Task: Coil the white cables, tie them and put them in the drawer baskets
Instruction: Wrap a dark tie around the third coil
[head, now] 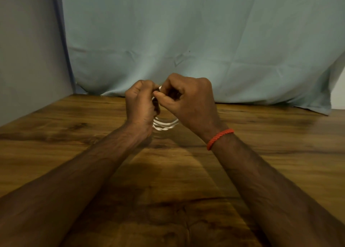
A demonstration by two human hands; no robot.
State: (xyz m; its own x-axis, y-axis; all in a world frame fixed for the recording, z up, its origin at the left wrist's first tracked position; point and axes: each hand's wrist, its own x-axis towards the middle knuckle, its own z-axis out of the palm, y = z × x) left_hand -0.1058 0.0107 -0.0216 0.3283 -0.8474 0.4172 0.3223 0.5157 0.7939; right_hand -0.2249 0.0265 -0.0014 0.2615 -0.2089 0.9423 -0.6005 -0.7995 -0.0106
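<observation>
cable in left hand, right hand

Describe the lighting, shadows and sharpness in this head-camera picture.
Head view: dim, warm light, both forearms dark. Head view: the arms throw a broad soft shadow on the table between them. Head view: the white cable, gripped by the left hand and right hand, is the brightest spot, with soft, slightly blurred loops. Head view: the cloth bows along its left edge, a wide-angle effect.

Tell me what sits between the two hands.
In the head view, the coiled white cable lies between the left hand and right hand; both pinch its top.
</observation>
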